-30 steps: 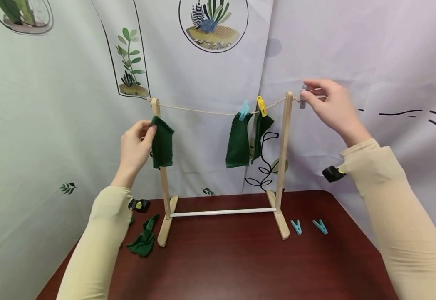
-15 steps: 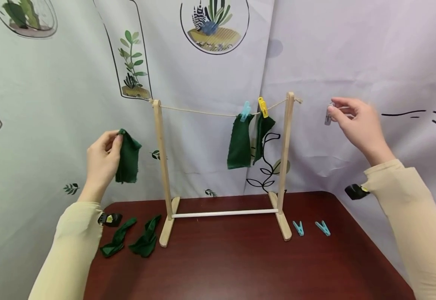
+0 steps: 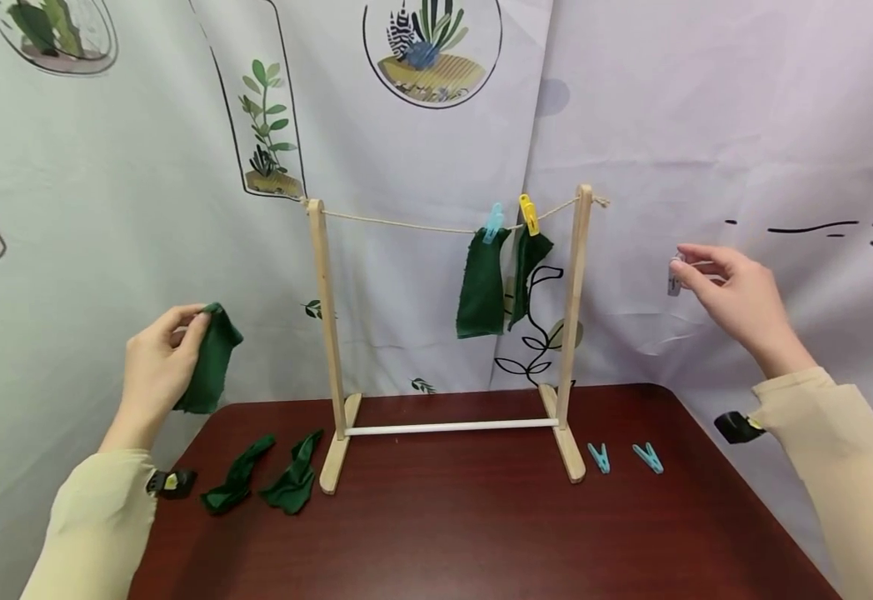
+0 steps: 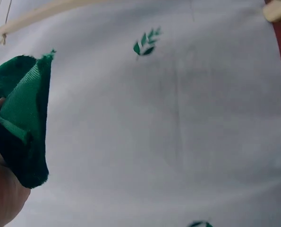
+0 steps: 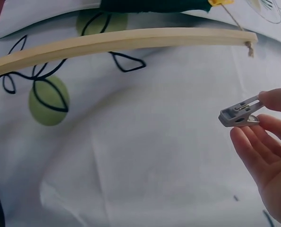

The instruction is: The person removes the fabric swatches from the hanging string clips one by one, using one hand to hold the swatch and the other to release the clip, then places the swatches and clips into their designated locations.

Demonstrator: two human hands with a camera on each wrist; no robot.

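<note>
My left hand (image 3: 161, 358) pinches a green cloth (image 3: 210, 362) by its top edge, to the left of the wooden rack. In the left wrist view the same cloth (image 4: 27, 118) hangs folded from the fingers. Out to the right of the rack, my right hand (image 3: 740, 300) holds a grey clothespin (image 3: 674, 275) between thumb and fingers; its jaws look closed in the right wrist view. A string (image 3: 399, 223) runs between the rack's posts. Two green cloths hang near its right end, one (image 3: 481, 287) under a light blue clothespin (image 3: 493, 223), the other (image 3: 530, 271) under a yellow clothespin (image 3: 529, 214).
Two more green cloths, one (image 3: 237, 477) farther left and one (image 3: 294, 475) by the rack's left foot (image 3: 337, 454), lie crumpled on the dark red table (image 3: 436, 533). Two light blue clothespins, one (image 3: 599, 458) near the right foot and one (image 3: 648, 457) beyond it, lie at right.
My left hand has carried the green cloth left and down, away from the left post. The right hand has moved right and down with the grey clothespin, away from the right post.
</note>
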